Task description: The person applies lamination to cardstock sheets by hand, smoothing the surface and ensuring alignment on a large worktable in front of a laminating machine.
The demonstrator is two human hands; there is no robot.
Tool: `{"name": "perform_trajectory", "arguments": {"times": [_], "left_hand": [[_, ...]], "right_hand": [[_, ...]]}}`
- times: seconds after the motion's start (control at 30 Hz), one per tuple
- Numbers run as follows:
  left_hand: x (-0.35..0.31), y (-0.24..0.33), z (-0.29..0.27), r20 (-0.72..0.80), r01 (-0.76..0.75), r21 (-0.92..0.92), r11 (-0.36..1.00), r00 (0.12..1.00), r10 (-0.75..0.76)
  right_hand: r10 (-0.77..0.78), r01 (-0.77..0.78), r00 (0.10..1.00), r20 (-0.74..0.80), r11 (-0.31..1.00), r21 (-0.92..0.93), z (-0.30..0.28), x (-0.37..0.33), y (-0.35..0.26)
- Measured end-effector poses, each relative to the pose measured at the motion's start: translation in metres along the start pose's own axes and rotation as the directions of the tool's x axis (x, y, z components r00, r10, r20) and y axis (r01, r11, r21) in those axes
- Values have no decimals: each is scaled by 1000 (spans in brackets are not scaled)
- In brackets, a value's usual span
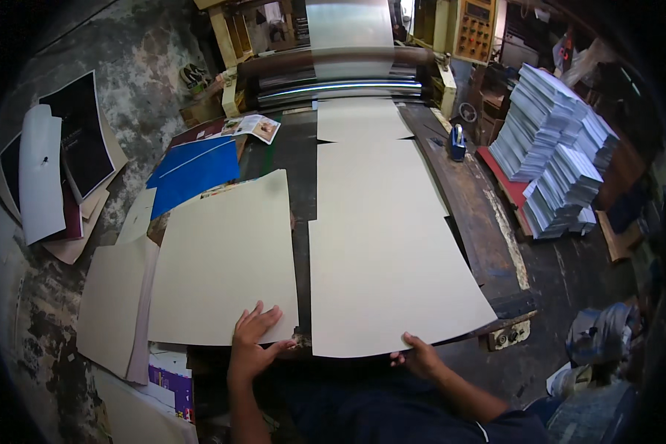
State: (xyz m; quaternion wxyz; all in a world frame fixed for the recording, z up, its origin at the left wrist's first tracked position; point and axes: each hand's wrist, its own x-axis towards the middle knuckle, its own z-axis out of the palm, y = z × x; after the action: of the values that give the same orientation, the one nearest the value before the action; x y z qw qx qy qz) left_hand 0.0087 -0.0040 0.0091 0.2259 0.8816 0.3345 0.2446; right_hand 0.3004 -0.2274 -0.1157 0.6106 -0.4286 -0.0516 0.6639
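Several large cream sheets overlap in a row down the middle of the dark table; the nearest cream sheet (pixel 399 288) is the widest. My right hand (pixel 419 356) pinches its near edge, thumb on top and fingers curled beneath. To the left lies a stack of cream sheets (pixel 226 251). My left hand (pixel 257 334) rests on the stack's near right corner, fingers spread and thumb pointing right. At the far end the row reaches a machine's shiny metal roller (pixel 340 89), with a glossy film (pixel 350 33) above it.
Blue sheets (pixel 196 170) and a printed leaflet (pixel 257 128) lie far left on the table. A blue tape dispenser (pixel 458 143) stands on the right ledge. Beyond it rise piles of white paper (pixel 540 133). Black-faced sheets (pixel 81 140) lean at the left wall.
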Motion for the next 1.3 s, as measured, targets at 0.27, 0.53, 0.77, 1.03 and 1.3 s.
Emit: {"name": "perform_trajectory", "arguments": {"times": [0.27,0.53,0.77,1.03,1.3], "left_hand": [[-2,-3,5,-30,34,-84,996,999,-37],[-8,16,24,-210,248,-137,959,939,-273],[0,33,16,-406,120,-775,621,659,-634],[-10,57,21,-190,-108,-333,937,981,45],[-7,57,18,-9,-213,-192,958,976,216]], "right_hand": [[69,-68,991,-117,998,15,-3,-8,13],[-149,159,982,-118,984,79,-2,50,-5],[-283,308,926,-249,949,68,9,58,-8],[-297,298,955,-24,952,66,24,28,-44],[-228,227,973,-40,974,-28,11,5,-47]]}}
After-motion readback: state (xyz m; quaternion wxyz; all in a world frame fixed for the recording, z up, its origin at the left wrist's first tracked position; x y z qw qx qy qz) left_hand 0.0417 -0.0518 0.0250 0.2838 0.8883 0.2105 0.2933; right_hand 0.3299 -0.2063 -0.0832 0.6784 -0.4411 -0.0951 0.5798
